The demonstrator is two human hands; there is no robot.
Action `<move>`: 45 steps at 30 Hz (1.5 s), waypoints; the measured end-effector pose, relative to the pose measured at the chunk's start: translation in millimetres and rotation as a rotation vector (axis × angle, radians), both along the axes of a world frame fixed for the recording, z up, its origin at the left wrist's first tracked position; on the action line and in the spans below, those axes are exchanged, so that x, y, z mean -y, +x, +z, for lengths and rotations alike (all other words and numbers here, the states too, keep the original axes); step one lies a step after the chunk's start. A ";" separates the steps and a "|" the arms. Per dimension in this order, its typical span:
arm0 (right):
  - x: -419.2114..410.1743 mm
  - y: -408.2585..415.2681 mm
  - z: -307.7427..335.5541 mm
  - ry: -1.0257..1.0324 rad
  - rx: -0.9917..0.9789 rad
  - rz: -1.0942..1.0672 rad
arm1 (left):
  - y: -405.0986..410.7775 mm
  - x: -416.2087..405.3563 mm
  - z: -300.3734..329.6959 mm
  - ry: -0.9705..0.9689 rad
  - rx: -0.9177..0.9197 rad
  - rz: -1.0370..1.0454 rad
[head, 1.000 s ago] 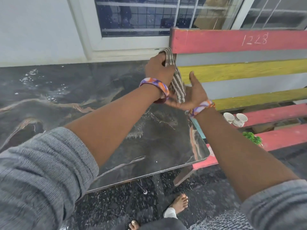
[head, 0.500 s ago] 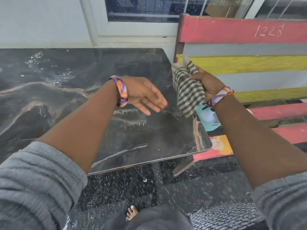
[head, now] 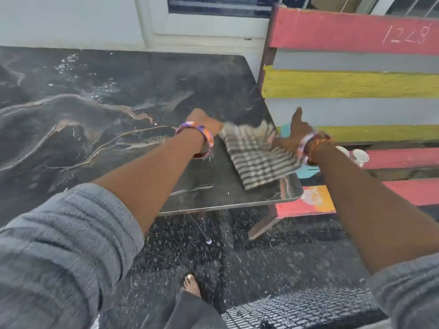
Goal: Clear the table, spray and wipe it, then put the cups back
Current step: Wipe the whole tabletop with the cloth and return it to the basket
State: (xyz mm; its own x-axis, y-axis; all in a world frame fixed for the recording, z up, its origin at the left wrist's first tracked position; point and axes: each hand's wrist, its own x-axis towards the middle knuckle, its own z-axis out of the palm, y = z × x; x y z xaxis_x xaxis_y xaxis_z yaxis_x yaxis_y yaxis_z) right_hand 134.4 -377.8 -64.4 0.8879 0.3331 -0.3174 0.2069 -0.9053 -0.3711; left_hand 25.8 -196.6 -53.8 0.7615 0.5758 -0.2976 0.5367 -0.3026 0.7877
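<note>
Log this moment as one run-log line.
step: wiping | left hand: grips cloth | right hand: holds cloth | table: wet | cups: on bench

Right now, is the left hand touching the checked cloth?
Touching. In the head view the left hand grips the near-left corner of the checked cloth, which stretches across to the right hand above the table.

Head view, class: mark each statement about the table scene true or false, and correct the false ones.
1. The checked cloth is spread out between both hands over the table's right end. True.
2. Two white cups stand on the dark table. False: they sit on the red slat of the bench.
3. The left hand grips an edge of the cloth. True.
4. A spray bottle stands on the table. False: none is in view.
5. Droplets lie on the far part of the table. True.
</note>
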 end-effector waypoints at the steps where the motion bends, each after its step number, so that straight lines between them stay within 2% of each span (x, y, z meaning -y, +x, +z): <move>1: 2.2 -7.3 -12.0 -0.075 0.072 0.053 | -9.6 -5.5 -5.9 0.128 -0.038 0.011; 3: -2.6 -23.8 -38.9 -0.045 0.090 0.169 | -27.8 -18.6 -17.9 0.264 -0.049 0.025; 5: -12.3 -39.0 -64.6 -0.143 0.105 0.282 | -47.9 -32.3 -29.0 0.358 -0.070 0.031; 7: -17.9 -44.0 -79.3 -0.209 0.173 0.297 | -66.4 -46.9 -38.5 0.438 -0.071 0.026; 11: -17.6 -43.8 -85.5 -0.187 0.246 0.270 | -96.5 -70.1 -48.7 0.489 -0.081 0.028; 16: -24.5 -76.1 -86.4 -0.050 0.309 0.197 | -108.6 -87.4 -54.0 0.514 -0.021 -0.112; 22: -83.5 -176.2 -82.4 0.139 0.375 0.220 | -122.6 -128.1 -51.9 0.481 0.016 -0.259; 27: -184.7 -262.2 -83.4 0.335 0.282 0.319 | -143.8 -181.6 -40.0 0.506 0.033 -0.279; 29: -207.5 -274.3 -79.0 0.446 0.165 0.327 | -147.0 -195.9 -33.7 0.509 0.033 -0.293; 31: -211.3 -275.5 -67.2 0.624 -0.035 0.210 | -147.3 -205.7 -26.1 0.505 0.027 -0.322; 33: -197.1 -269.4 -52.7 0.874 -0.183 -0.020 | -144.9 -208.6 -19.9 0.499 0.030 -0.360; 35: -169.3 -259.3 -39.7 1.095 -0.199 -0.275 | -139.1 -203.3 -16.5 0.500 0.034 -0.385; 36: -152.2 -250.9 -35.7 1.132 -0.140 -0.390 | -134.8 -198.3 -17.8 0.506 0.037 -0.397; 38: -114.5 -228.0 -31.2 1.077 0.054 -0.591 | -128.1 -185.3 -23.1 0.519 0.037 -0.446; 40: -74.0 -201.2 -36.7 0.908 0.204 -0.713 | -123.5 -174.7 -32.0 0.538 0.050 -0.503; 41: -56.7 -187.9 -43.6 0.719 0.220 -0.716 | -121.9 -171.3 -37.6 0.540 0.056 -0.524; 43: -33.0 -169.6 -61.0 0.250 0.112 -0.607 | -121.6 -169.2 -47.1 0.551 0.064 -0.556; 45: -27.5 -157.4 -75.2 -0.057 0.035 -0.474 | -121.2 -173.0 -55.2 0.596 0.072 -0.588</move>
State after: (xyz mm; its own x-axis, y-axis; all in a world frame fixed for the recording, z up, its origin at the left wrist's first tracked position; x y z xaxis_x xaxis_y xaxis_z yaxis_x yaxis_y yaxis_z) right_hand -22.9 -350.3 -139.6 0.9481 -0.1286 -0.2907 -0.2226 -0.9214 -0.3186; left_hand -95.5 -23.5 -109.0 0.9922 0.1245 -0.0082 0.1157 -0.8937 0.4335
